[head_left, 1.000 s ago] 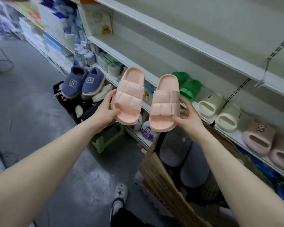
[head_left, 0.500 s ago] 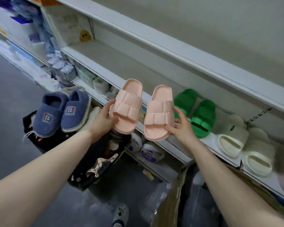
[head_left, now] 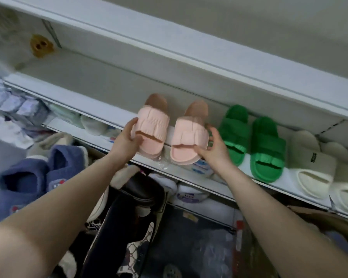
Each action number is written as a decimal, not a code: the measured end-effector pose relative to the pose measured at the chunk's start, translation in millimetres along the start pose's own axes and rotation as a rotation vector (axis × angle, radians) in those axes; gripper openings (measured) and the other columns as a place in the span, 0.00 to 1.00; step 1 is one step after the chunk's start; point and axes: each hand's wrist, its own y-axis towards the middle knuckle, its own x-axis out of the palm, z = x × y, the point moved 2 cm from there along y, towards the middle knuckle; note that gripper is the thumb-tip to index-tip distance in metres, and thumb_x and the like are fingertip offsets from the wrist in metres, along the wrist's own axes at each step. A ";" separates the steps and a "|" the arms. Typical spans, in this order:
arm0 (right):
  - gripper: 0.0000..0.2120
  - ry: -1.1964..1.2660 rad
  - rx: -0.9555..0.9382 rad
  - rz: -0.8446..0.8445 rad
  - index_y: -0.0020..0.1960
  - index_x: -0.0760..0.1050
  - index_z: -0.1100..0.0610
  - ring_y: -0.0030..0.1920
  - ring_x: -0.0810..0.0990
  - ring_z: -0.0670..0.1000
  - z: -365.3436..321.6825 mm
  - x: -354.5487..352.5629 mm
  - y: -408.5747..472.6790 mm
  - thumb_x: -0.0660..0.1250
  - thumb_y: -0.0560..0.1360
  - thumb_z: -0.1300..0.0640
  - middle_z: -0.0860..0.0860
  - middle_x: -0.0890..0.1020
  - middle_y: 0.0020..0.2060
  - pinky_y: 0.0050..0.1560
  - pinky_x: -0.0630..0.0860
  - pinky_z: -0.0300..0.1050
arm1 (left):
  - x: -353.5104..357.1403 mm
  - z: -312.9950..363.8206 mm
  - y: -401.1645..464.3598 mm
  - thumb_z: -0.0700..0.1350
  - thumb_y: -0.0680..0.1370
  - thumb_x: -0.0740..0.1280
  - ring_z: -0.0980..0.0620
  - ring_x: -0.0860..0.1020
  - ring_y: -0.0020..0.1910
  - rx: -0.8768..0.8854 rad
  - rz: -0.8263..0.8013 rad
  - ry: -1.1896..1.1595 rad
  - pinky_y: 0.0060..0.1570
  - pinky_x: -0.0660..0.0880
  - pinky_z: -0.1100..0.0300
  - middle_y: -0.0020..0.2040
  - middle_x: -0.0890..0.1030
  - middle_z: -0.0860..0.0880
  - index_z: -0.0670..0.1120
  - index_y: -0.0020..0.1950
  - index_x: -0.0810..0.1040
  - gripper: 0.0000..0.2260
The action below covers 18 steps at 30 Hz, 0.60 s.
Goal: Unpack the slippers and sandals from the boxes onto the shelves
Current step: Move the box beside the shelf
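Left hand (head_left: 127,140): grips left pink slide (head_left: 151,129), on shelf (head_left: 109,115)
Right hand (head_left: 215,147): grips right pink slide (head_left: 189,137), just left of green slides (head_left: 253,141)

Two pink ruched-strap slides (head_left: 169,135) lie side by side on the white shelf (head_left: 117,117), toes outward, beside green slides (head_left: 251,141).

No lettering can be made out with certainty anywhere along the shelf. A small dark tag (head_left: 312,157) on the strap of a cream slide (head_left: 311,171) carries pale characters too small to read, and the blue-and-white packages (head_left: 191,194) on the tier below the shelf show purple print too blurred to decipher. A red-and-white patch (head_left: 56,184) on a blue plush slipper (head_left: 66,167) likewise gives no legible word.
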 end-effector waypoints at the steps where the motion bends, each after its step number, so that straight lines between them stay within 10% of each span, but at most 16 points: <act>1: 0.38 -0.014 0.006 0.022 0.76 0.60 0.51 0.61 0.77 0.56 -0.1 4.1 5.0 0.74 0.71 0.62 0.53 0.76 0.65 0.64 0.74 0.57 | -0.1 -0.9 10.1 0.41 0.79 0.62 0.40 0.75 0.61 0.008 0.001 0.065 0.59 0.70 0.55 0.66 0.75 0.41 0.52 0.76 0.63 0.25; 10: 0.48 -0.680 -0.204 -0.157 0.80 0.53 0.48 0.77 0.56 0.61 -16.6 12.5 27.5 0.77 0.69 0.54 0.59 0.54 0.78 0.74 0.59 0.47 | 21.1 -14.8 42.2 0.60 0.58 0.80 0.38 0.51 0.76 0.310 -0.194 0.410 0.75 0.55 0.47 0.76 0.51 0.35 0.38 0.78 0.44 0.63; 18: 0.36 -0.761 -0.238 -0.106 0.77 0.62 0.57 0.77 0.59 0.60 -22.8 18.9 55.9 0.73 0.73 0.57 0.62 0.58 0.77 0.72 0.61 0.46 | 18.3 1.0 76.5 0.51 0.66 0.78 0.39 0.67 0.69 0.424 -0.134 0.456 0.64 0.66 0.52 0.75 0.59 0.42 0.40 0.76 0.55 0.47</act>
